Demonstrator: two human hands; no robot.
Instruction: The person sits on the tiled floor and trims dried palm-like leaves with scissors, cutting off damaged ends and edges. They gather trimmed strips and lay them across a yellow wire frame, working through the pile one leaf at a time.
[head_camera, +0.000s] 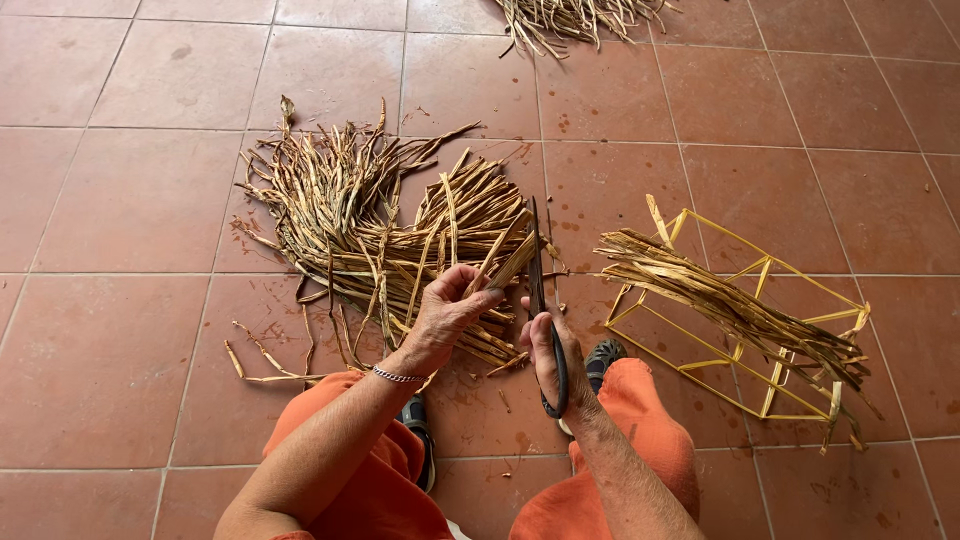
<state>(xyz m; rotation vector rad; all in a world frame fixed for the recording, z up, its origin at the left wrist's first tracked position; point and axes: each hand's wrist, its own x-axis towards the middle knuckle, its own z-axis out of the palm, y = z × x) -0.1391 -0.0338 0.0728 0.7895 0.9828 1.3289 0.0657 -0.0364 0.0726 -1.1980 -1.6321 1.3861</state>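
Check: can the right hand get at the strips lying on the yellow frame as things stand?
Probably yes, but not freely. The right hand is closed around dark scissors, so it is occupied. The strips lie bare across the yellow frame on that hand's side, with nothing between them on the tiled floor.

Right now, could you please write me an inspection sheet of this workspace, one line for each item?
Surface: terracotta tile floor, stained, with small dry scraps.
Job's things: strip of dried leaf pinched in the left hand; dark scissors in the right hand, blades pointing up beside the strip.
Clutter: large heap of dried leaves in front of the hands; smaller bundle lying across a yellow wire frame on the right; another heap at the top edge.
Hands: both bare; a bracelet on the left wrist.
Cables: nothing seen.
Surroundings: orange trousers and dark shoes of the person; no other person seen.
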